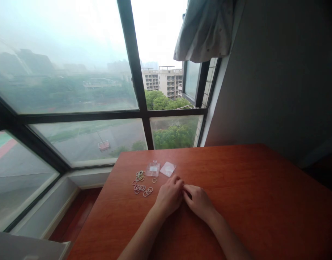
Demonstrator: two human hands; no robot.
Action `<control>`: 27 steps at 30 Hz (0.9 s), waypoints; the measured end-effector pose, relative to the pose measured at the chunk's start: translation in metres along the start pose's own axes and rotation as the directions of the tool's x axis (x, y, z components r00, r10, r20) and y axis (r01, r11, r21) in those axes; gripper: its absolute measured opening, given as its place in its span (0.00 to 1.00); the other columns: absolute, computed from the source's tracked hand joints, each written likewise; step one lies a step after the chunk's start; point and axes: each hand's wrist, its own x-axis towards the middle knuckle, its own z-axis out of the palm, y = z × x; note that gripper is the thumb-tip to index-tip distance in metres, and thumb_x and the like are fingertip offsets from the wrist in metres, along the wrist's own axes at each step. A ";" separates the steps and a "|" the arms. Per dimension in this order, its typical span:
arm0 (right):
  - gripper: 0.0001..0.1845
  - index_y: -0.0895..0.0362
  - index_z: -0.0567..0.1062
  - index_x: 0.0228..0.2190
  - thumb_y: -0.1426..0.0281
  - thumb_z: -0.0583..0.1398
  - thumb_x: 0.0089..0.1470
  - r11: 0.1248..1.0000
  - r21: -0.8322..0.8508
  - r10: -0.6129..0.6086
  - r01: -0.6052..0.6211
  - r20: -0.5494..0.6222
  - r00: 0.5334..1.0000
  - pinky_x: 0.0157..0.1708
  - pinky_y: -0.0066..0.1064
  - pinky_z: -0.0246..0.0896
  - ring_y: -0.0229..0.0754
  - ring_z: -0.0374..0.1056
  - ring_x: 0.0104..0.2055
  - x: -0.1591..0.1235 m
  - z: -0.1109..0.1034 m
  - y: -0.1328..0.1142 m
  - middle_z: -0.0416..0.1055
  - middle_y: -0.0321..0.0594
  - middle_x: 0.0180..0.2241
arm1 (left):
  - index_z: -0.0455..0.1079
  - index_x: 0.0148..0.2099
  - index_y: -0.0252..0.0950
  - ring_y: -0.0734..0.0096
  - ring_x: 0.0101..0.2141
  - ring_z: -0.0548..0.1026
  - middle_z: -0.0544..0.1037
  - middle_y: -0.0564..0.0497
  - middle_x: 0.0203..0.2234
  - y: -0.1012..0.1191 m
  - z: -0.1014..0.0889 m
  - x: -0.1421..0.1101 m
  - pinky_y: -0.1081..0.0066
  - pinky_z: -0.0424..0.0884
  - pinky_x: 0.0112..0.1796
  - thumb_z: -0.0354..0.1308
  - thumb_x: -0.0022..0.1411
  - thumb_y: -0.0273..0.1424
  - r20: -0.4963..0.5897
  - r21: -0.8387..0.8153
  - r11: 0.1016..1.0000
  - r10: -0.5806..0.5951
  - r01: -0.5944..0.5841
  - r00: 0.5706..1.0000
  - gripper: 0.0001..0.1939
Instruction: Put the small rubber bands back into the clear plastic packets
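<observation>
Both my hands rest on a reddish-brown wooden table [250,180], fingertips meeting near its middle. My left hand [170,195] has its fingers curled and pinched toward my right hand [198,200], which is curled the same way. What sits between the fingertips is too small to make out. Just left of my left hand lie several small rings or elastic bands [142,182], scattered on the table. Beyond them sit a small clear plastic box [153,168] and a flat clear packet [167,168].
The table stands against a large window [139,72] with dark frames, looking over buildings and trees. A grey wall [277,79] runs along the right side. A bunched curtain [206,29] hangs at the top. A white sill [46,209] lies left, below the table.
</observation>
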 end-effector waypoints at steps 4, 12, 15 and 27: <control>0.15 0.53 0.76 0.40 0.72 0.50 0.60 0.999 0.045 -0.021 0.021 -0.006 1.000 0.40 0.30 0.63 0.43 0.73 0.39 0.000 -0.001 -0.001 0.78 0.40 0.37 | 0.65 0.45 0.38 0.57 0.49 0.66 0.67 0.43 0.50 -0.005 -0.005 0.000 0.61 0.64 0.48 0.53 0.59 0.28 -0.110 0.129 0.990 -0.050 0.064 0.993 0.10; 0.14 0.53 0.78 0.36 0.72 0.52 0.59 1.000 0.030 -0.006 0.006 0.002 1.000 0.41 0.31 0.64 0.44 0.73 0.40 -0.001 0.000 0.001 0.78 0.40 0.37 | 0.66 0.45 0.37 0.58 0.48 0.67 0.71 0.43 0.45 -0.009 -0.005 0.001 0.59 0.61 0.50 0.50 0.63 0.29 -0.054 0.160 0.987 -0.016 0.025 0.998 0.09; 0.14 0.53 0.78 0.37 0.72 0.52 0.59 0.999 0.043 -0.010 0.010 0.000 1.000 0.42 0.31 0.64 0.44 0.73 0.40 -0.001 0.000 0.001 0.78 0.40 0.37 | 0.66 0.47 0.36 0.56 0.49 0.66 0.71 0.42 0.46 -0.008 -0.003 0.001 0.58 0.61 0.49 0.49 0.64 0.29 -0.039 0.176 0.984 -0.019 0.025 0.999 0.10; 0.13 0.54 0.76 0.34 0.74 0.52 0.58 1.000 -0.015 -0.009 0.010 0.019 1.000 0.36 0.29 0.61 0.43 0.72 0.37 0.000 0.000 0.002 0.77 0.40 0.34 | 0.64 0.48 0.39 0.61 0.45 0.69 0.71 0.45 0.46 -0.001 -0.005 -0.002 0.64 0.65 0.46 0.49 0.60 0.26 -0.064 0.028 0.999 0.026 -0.024 0.998 0.13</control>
